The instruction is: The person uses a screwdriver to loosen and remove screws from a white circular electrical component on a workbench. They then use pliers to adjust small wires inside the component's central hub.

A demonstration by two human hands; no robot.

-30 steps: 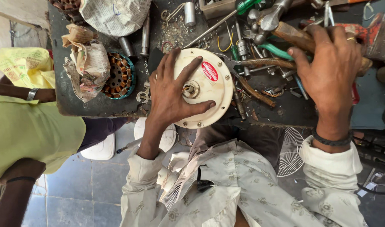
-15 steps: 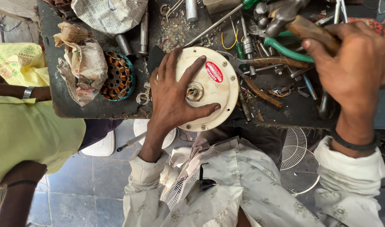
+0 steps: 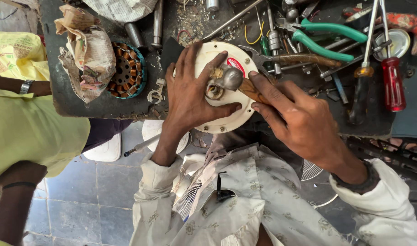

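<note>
The round cream-white metal motor cover (image 3: pixel 226 116) lies flat at the near edge of the dark, grimy workbench (image 3: pixel 76 102), partly overhanging it. The person's left hand (image 3: pixel 188 93) is spread wide over the cover's left half, palm down, fingers splayed and pressing it in place, with the thumb reaching under the central hub. The right hand (image 3: pixel 299 118) is wrapped around the wooden handle of a small hammer (image 3: pixel 231 78), whose grey steel head rests right at the shaft in the cover's centre; whether it actually touches the shaft I can't quite make out.

Just left of the cover sits a copper-wound stator ring with a teal rim (image 3: pixel 126 70), and beside that a crumpled wad of newspaper (image 3: pixel 88 52) near the bench's left edge. Toward the far right corner lie green-handled pliers (image 3: pixel 329 38) and a red-handled screwdriver (image 3: pixel 393 84) among loose tools. Another person in a yellow shirt (image 3: pixel 26 132) stands at the bench's left side.
</note>
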